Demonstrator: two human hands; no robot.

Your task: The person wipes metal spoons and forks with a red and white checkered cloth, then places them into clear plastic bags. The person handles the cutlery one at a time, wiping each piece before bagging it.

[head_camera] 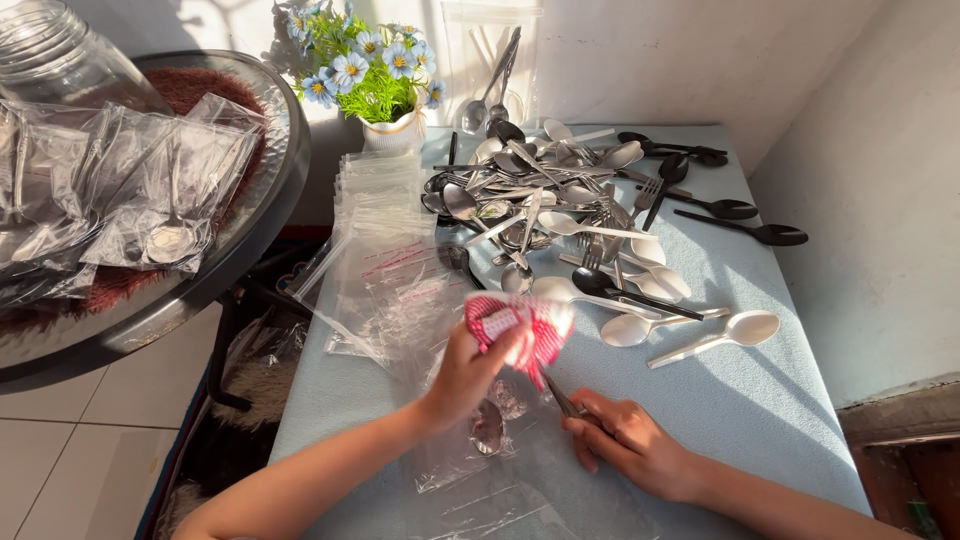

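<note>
Pale blue table (760,400) is carrying a cutlery heap (570,210) and clear bags (385,260). Left hand (470,375) is pinching a red-checked cloth (520,330). Right hand (625,440) is gripping a shiny metal spoon (490,425) by its handle, lying left-right, bowl pointing left.

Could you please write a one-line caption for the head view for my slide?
Left hand lifts a red-and-white checked cloth while right hand grips a spoon beside piled cutlery.
</note>
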